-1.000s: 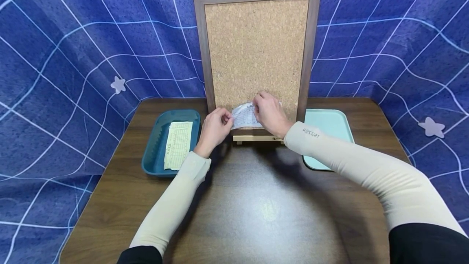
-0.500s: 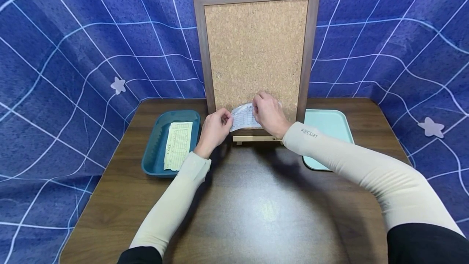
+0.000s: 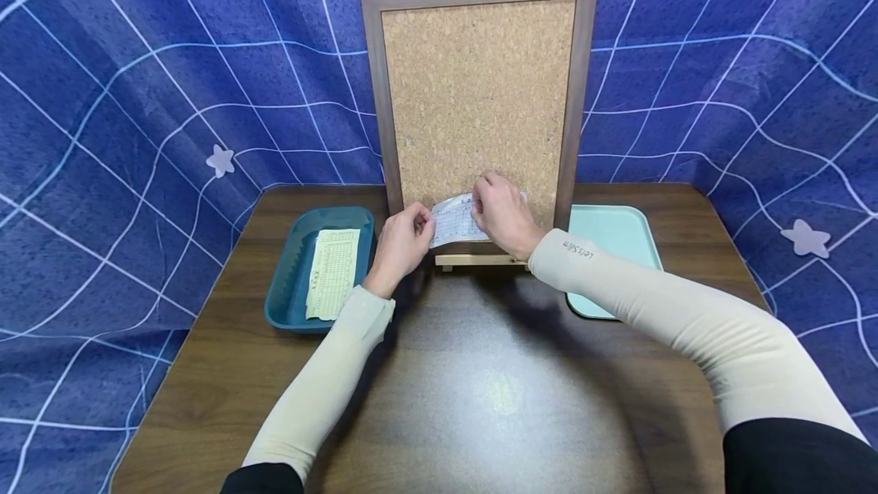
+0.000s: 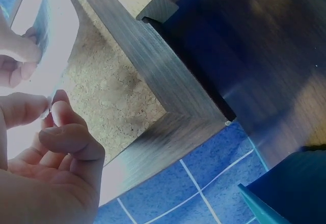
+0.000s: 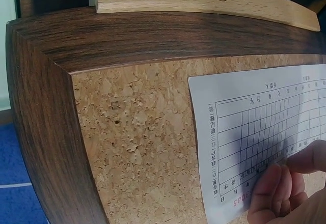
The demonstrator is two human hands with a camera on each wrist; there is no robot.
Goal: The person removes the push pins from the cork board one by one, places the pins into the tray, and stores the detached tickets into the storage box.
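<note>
A white printed form slip (image 3: 454, 221) lies over the lower part of the framed corkboard (image 3: 480, 97), bowing outward on the left in the head view. My left hand (image 3: 403, 238) pinches the slip's left edge between thumb and index finger; the left wrist view shows the same pinch (image 4: 56, 147). At the slip's upper middle, my right hand (image 3: 505, 213) has its fingers curled and fingertips together. In the right wrist view those fingertips meet over the slip's printed face (image 5: 244, 132), and what sits between them is hidden.
A dark teal tray (image 3: 281, 299) on the left holds pale yellow-green slips (image 3: 334, 269). A mint tray (image 3: 613, 223) stands at right, partly under my right forearm. The board rests on a light wooden stand (image 3: 473, 259) on the brown table (image 3: 480, 372), before a blue curtain (image 3: 686, 82).
The slip's lower left edge has dropped slightly and tilts a little more, still in my left fingers. Both hands stay almost where they were.
</note>
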